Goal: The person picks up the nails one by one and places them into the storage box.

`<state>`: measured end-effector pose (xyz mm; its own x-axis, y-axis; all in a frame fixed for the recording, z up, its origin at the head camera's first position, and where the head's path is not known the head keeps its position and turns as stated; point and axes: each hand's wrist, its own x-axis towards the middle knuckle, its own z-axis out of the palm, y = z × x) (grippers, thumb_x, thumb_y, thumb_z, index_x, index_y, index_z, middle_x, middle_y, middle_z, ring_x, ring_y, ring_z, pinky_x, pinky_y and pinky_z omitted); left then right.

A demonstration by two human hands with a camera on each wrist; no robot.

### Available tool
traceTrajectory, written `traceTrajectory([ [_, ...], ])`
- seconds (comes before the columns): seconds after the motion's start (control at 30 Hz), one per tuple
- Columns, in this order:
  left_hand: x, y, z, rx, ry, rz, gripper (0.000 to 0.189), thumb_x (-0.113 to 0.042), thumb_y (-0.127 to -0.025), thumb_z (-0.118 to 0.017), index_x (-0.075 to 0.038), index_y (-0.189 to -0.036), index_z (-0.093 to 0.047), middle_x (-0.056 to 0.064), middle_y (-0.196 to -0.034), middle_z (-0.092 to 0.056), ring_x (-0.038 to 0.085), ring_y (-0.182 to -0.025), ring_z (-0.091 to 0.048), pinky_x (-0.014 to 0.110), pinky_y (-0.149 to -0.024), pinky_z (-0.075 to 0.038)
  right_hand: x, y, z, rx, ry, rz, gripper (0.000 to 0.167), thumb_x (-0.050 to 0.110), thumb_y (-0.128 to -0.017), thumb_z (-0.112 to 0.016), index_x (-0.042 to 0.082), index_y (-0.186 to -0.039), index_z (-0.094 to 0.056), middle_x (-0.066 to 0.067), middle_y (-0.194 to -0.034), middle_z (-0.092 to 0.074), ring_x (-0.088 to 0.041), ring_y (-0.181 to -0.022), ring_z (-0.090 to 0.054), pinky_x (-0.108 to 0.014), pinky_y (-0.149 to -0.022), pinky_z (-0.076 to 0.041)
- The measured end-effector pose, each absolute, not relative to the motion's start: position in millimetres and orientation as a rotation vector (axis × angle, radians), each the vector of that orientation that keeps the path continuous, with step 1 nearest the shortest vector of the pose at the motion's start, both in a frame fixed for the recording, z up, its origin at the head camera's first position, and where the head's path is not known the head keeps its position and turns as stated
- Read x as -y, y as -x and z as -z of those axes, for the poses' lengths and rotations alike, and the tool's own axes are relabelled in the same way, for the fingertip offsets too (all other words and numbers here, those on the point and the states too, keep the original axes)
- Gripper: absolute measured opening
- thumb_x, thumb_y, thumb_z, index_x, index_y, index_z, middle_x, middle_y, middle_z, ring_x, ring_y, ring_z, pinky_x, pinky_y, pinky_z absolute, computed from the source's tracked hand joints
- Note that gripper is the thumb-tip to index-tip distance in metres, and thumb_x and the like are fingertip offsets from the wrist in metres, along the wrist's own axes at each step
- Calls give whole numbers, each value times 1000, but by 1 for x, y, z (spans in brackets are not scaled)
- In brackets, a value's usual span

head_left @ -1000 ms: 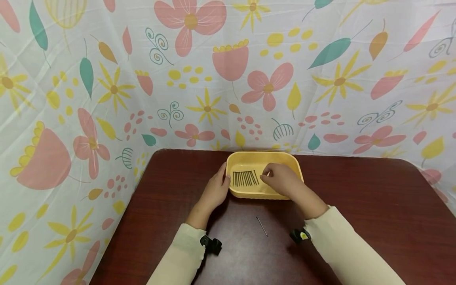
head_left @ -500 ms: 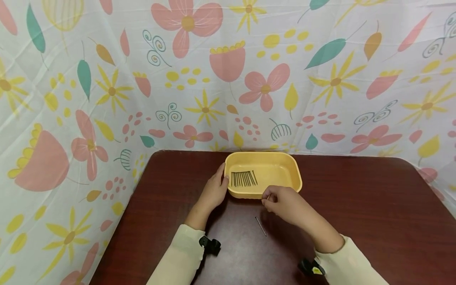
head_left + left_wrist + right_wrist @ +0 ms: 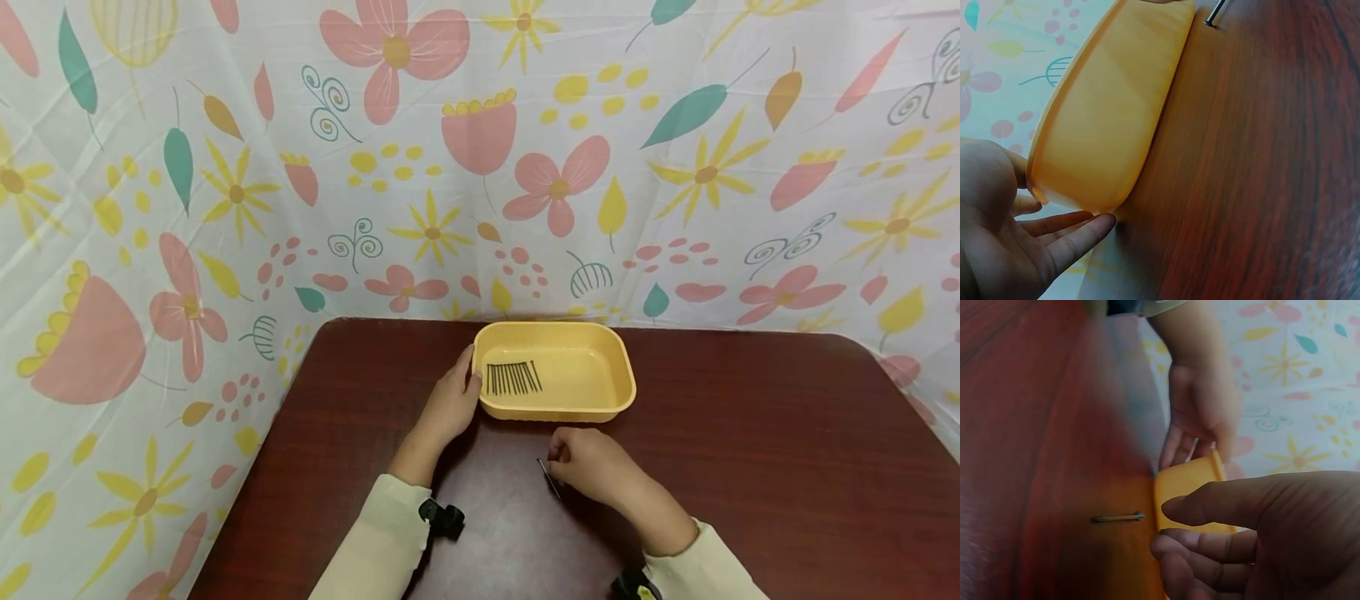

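Observation:
A shallow yellow plastic tray [image 3: 592, 413] stands at the table's far edge. My left hand [image 3: 447, 408] holds its left end, fingers along the outer wall and thumb at the rim; the left wrist view shows those fingers against the end wall [image 3: 1094, 131]. Inside the tray, toward its left, a row of dark nails [image 3: 513, 379] lies side by side. One loose nail [image 3: 550, 482] rests on the table in front of the tray. My right hand [image 3: 596, 467] is just right of it, thumb and forefinger slightly parted, holding nothing; the right wrist view shows this nail [image 3: 1117, 517] beyond the fingertips.
The dark red-brown wooden table [image 3: 750, 433] reaches out to both sides of the tray. Behind it hangs a white cloth [image 3: 675, 275] printed with flowers and leaves. A small black device [image 3: 442, 518] is strapped to the left wrist.
My right hand has drawn back from inside the tray, over its front rim, and down beside the loose nail. My left hand stays at the tray's left end.

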<state>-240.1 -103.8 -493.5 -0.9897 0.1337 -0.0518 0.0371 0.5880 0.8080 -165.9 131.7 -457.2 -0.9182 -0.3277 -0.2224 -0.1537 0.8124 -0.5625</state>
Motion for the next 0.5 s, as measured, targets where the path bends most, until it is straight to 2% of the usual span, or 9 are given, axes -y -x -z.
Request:
traceTrajectory([
  [0.5,104,241,495,-2714,-153,-1377,60,-34,-110,-40,-21,-164,-19,17,-161,-38,35,-147,-40,53,-120,-34,-127,163,475,-2689,325,844,19,17,-84,-80,14,-79,-62,6,-69,-62,-9,-62,-53,-27,-59,-44],
])
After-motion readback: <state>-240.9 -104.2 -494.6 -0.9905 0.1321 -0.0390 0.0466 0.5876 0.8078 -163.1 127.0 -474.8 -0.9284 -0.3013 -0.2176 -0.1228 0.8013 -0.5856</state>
